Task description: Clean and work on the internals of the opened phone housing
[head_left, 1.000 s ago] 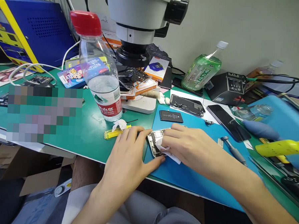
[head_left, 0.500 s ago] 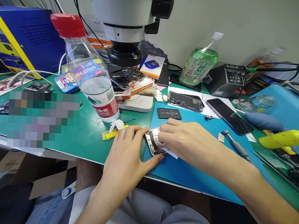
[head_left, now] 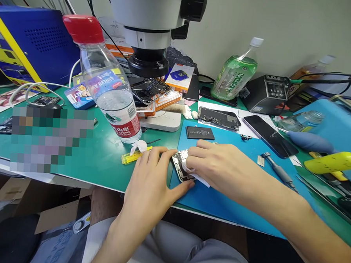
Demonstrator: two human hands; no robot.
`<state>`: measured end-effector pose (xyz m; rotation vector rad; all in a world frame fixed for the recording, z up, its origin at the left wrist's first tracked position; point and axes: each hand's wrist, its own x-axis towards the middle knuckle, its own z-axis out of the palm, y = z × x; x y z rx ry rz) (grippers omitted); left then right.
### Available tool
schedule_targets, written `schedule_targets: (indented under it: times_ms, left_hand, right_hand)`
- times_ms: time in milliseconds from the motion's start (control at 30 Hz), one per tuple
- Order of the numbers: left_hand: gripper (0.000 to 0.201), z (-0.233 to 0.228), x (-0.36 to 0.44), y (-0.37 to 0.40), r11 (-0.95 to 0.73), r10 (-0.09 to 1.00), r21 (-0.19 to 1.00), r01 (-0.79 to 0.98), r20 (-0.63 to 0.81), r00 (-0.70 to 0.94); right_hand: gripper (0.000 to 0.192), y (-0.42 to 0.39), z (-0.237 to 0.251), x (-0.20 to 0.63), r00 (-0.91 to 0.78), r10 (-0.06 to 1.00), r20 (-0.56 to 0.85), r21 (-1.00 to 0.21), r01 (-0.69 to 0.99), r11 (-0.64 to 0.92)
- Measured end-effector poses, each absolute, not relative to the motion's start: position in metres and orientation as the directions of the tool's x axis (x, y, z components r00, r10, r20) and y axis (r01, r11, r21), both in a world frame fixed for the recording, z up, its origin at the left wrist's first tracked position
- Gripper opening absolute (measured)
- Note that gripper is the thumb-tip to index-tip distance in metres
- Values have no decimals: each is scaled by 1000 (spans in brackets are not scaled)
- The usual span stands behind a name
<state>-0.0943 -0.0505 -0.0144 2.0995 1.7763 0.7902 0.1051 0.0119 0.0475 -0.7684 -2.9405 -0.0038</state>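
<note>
An opened phone body (head_left: 179,166) lies on the blue mat (head_left: 236,197) near the table's front edge. My left hand (head_left: 151,183) steadies its left end, fingers along the top edge and thumb at the lower edge. My right hand (head_left: 217,165) presses a white wipe (head_left: 196,177) onto the phone's inside and covers most of the phone.
A red-capped water bottle (head_left: 110,85) stands close on the left, a microscope (head_left: 153,32) behind it. A yellow tool with a white wad (head_left: 134,153) lies beside my left hand. A black battery (head_left: 200,132), another opened phone (head_left: 219,118), a dark phone (head_left: 266,136) and a screwdriver (head_left: 277,176) lie beyond.
The view shifted slightly; both hands stay on the phone, the right hand with the wipe barely moving across it.
</note>
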Motion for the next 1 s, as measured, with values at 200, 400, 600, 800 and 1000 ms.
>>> schedule_targets:
  times_ms: [200,400,600,800,1000]
  left_hand:
    - [56,-15,-94,-50,-206,969,547,812,230,91]
    - [59,-14,-95,-50,-198,971,556,807,226,82]
    - [60,-15,-95,-49,-205,968,551,809,235,85]
    - [57,-15,-94,-50,-206,969,546,812,232,90]
    - [59,-15,-94,-50,-205,967,550,810,241,82]
  right_hand:
    - [25,13,44,107,-869,481,118,-12,483,876]
    - [25,13,45,108,-878,466,109,13,470,883]
    - [26,16,45,109,-871,474,129,30,481,876]
    - [25,23,45,110,-872,472,133,27,479,877]
    - [25,28,48,107,-872,477,107,-10,479,878]
